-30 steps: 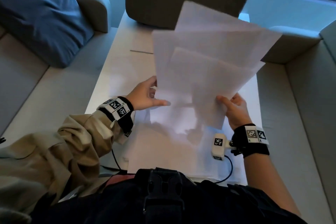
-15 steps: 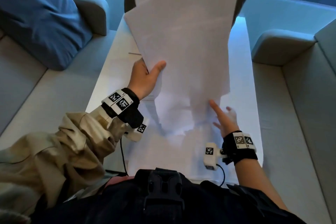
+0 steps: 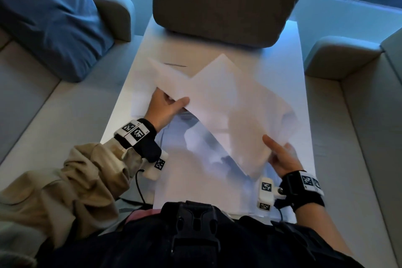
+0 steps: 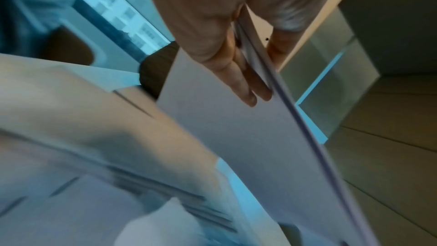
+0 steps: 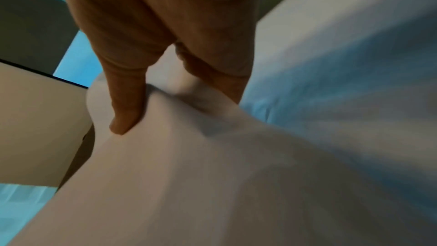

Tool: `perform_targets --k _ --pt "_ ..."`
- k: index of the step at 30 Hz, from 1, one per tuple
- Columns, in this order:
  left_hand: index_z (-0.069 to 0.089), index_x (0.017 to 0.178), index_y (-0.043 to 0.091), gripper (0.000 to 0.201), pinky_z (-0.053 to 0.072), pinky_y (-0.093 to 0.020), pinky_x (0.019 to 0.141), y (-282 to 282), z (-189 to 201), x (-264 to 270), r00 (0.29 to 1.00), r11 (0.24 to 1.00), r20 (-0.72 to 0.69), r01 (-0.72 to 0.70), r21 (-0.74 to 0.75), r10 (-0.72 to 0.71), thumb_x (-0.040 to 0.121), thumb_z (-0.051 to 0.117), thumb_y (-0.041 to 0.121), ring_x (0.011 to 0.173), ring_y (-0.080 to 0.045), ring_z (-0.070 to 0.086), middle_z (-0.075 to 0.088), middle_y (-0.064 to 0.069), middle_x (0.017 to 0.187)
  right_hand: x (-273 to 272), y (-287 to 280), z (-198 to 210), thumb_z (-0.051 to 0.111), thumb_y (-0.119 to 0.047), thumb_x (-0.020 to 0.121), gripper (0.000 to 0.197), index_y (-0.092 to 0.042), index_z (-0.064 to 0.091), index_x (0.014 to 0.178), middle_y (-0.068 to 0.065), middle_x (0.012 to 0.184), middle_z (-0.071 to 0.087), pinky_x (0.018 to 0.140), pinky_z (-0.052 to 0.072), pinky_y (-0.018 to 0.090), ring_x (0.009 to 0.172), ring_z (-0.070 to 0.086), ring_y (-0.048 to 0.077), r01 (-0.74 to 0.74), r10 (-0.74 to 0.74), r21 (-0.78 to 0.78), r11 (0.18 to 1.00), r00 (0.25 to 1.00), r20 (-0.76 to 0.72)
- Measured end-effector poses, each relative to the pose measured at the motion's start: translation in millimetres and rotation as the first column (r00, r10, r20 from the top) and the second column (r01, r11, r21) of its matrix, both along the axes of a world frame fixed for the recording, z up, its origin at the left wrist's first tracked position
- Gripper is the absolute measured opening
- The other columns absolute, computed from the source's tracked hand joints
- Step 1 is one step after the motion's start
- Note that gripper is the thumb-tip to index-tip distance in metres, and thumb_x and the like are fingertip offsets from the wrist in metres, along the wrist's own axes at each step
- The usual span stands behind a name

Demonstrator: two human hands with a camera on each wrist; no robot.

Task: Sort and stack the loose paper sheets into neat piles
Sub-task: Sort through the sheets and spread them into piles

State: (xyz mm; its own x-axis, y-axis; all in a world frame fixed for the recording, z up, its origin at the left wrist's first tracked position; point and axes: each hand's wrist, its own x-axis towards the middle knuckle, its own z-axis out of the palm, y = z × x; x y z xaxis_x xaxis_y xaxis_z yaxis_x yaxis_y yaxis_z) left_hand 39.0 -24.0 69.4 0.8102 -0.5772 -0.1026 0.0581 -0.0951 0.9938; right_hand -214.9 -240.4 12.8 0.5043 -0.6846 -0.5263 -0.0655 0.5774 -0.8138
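A fanned bundle of white paper sheets hangs slanted above the white table. My left hand grips its left edge, thumb on top and fingers underneath. In the left wrist view the left hand pinches the sheets, seen edge-on. My right hand holds the bundle's near right corner. In the right wrist view its thumb presses into the paper, which bulges there, and the other fingers go behind it. More loose sheets lie flat on the table below.
A dark brown cushion stands at the table's far end. A blue cushion leans on the grey sofa to the left. Another grey sofa seat runs along the right. A cable trails from the left wrist.
The left hand raised the bundle upright while the right hand let go, then lowered it to a slant over the table. The right hand has taken hold of the near corner again.
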Motion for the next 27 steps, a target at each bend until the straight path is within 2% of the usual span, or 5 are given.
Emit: perform_targets --k 4,10,13,22,27 --pt "0.038 0.133 0.012 0.052 0.055 -0.022 0.062 18 -15 13 0.979 0.987 -0.128 -0.157 0.015 0.158 0.088 0.063 0.008 0.085 -0.009 0.057 0.054 0.002 0.094 -39 -18 -6 0.097 -0.036 0.025 0.108 -0.003 0.058 0.120 0.015 0.109 0.070 0.079 0.057 0.043 0.099 0.068 0.029 -0.082 0.064 -0.100 0.992 0.984 -0.168" --pt "0.042 0.135 0.011 0.058 0.040 -0.026 0.059 40 -58 30 0.983 0.936 -0.172 -0.002 0.353 0.067 0.087 0.066 0.032 0.066 -0.014 0.050 0.056 -0.005 0.087 -65 -20 -12 0.095 -0.032 0.031 0.089 -0.004 0.060 0.108 0.015 0.096 0.072 0.072 0.059 0.039 0.085 0.071 0.030 -0.307 0.224 -0.135 0.942 0.876 -0.427" --pt "0.044 0.131 0.009 0.056 0.043 -0.029 0.071 46 -76 25 0.985 0.835 -0.137 0.164 0.525 -0.108 0.084 0.070 0.027 0.081 -0.019 0.055 0.058 -0.006 0.097 -60 -17 -16 0.087 -0.009 0.062 0.054 -0.002 0.059 0.107 0.012 0.097 0.069 0.055 0.055 0.023 0.072 0.069 0.022 -0.346 0.216 -0.160 0.924 0.820 -0.530" --pt "0.061 0.086 0.008 0.021 0.053 -0.024 0.060 53 -79 13 0.855 0.503 -0.227 0.467 0.727 -0.466 0.081 0.073 0.025 0.068 -0.014 0.068 0.070 -0.005 0.078 -40 -4 -30 0.082 -0.020 0.070 0.077 -0.003 0.042 0.134 0.026 0.133 0.040 0.102 0.038 0.040 0.124 0.042 0.038 -0.560 -0.113 -0.412 0.718 0.491 -0.864" --pt "0.064 0.096 0.012 0.014 0.047 -0.027 0.084 53 -84 35 0.913 0.562 0.118 0.136 0.816 -0.391 0.084 0.065 0.019 0.090 -0.020 0.061 0.067 -0.007 0.103 -23 14 -42 0.073 -0.049 0.075 0.090 -0.016 0.029 0.146 0.016 0.154 0.016 0.106 0.031 0.051 0.140 0.020 0.033 -0.707 -0.122 -0.432 0.560 0.446 -0.887"
